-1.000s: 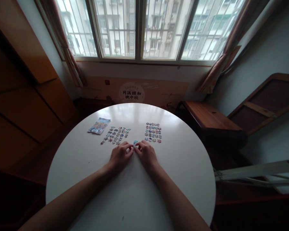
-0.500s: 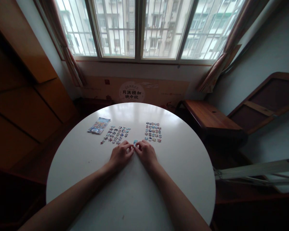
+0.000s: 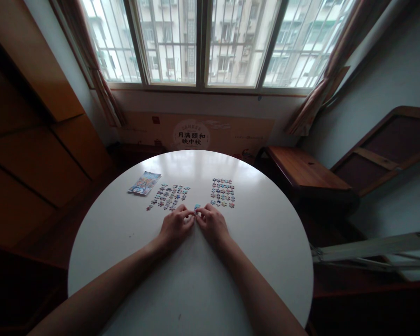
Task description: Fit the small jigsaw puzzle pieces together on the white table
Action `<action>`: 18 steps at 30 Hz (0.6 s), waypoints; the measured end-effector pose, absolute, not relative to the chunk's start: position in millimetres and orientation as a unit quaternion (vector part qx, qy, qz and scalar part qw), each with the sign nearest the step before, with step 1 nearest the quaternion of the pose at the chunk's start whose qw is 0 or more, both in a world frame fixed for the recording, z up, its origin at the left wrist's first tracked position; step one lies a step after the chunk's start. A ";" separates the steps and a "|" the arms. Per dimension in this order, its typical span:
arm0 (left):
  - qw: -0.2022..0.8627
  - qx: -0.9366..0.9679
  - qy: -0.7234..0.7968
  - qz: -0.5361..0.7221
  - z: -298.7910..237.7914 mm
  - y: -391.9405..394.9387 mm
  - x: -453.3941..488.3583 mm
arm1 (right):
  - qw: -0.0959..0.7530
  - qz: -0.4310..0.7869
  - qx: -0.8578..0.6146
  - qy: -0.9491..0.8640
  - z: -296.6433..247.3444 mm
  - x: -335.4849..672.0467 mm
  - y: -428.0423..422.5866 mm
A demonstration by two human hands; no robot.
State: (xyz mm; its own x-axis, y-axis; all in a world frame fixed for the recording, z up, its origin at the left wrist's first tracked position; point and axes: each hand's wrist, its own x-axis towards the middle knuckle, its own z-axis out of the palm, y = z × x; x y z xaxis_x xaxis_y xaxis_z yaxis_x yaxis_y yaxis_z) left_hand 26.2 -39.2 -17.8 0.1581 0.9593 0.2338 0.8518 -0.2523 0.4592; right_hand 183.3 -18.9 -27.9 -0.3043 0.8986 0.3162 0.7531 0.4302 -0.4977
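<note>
Our left hand (image 3: 177, 226) and right hand (image 3: 213, 225) pinch small puzzle pieces (image 3: 197, 206) between the near ends of the loose left rows (image 3: 160, 204) and right rows (image 3: 232, 205); they look light, stiff, best held edgewise.

Tabletop (image 3: 273, 233) smooth, glossy; bench (image 3: 299, 163) polished wood; curtains (image 3: 310, 109) matt cloth; picture sheet (image 3: 145, 183) paper-like.

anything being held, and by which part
Left hand and right hand meet at the near end of the small puzzle cluster; gripped or pressed, I can't tell.
</note>
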 end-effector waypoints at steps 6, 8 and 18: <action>0.106 0.759 0.600 0.231 -16.7 -40.1 26.7 | 0.273 0.126 -0.518 -0.801 -27.2 183.4 -18.2; 0.105 0.763 0.594 0.234 -17.6 -39.6 26.0 | 0.278 0.131 -0.515 -0.800 -28.0 183.6 -17.6; 0.099 0.740 0.620 0.240 -16.5 -38.9 25.5 | 0.290 0.159 -0.522 -0.786 -29.6 185.4 -16.0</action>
State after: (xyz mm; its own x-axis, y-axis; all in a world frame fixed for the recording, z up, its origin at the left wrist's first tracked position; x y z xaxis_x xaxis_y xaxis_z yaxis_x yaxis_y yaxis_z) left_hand 25.5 -38.9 -16.5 0.1157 0.9655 0.2331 0.8709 -0.2115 0.4437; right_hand 185.4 -16.0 -29.6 -0.2863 0.9131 0.2903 0.7287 0.4043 -0.5528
